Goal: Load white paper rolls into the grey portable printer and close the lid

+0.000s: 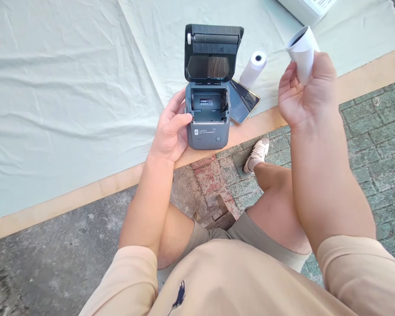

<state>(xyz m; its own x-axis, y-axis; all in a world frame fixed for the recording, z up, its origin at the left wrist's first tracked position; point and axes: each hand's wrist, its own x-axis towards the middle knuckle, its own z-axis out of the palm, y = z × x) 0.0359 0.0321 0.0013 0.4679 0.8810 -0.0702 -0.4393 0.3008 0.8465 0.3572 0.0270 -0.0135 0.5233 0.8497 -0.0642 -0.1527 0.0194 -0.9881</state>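
A small dark grey thermal printer (208, 138) is at the table's front edge with its lid (213, 48) raised. Its paper bay shows no roll inside. My left hand (171, 129) grips the printer's left side, thumb at the front corner of the bay. Up to the right, my right hand (307, 90) is closed around a roll of white paper (303, 55), which is tilted and shows a dark opening at its top end. Behind the printer, a second white paper roll (253, 69) with a black core is on the cloth beside a smartphone (245, 101).
A pale cloth (69, 87) covers the table, leaving a bare wooden edge strip (95, 189) in front. A white box (307, 11) stands at the back right. Below are my legs, a wooden stool (222, 215) and paving (375, 127).
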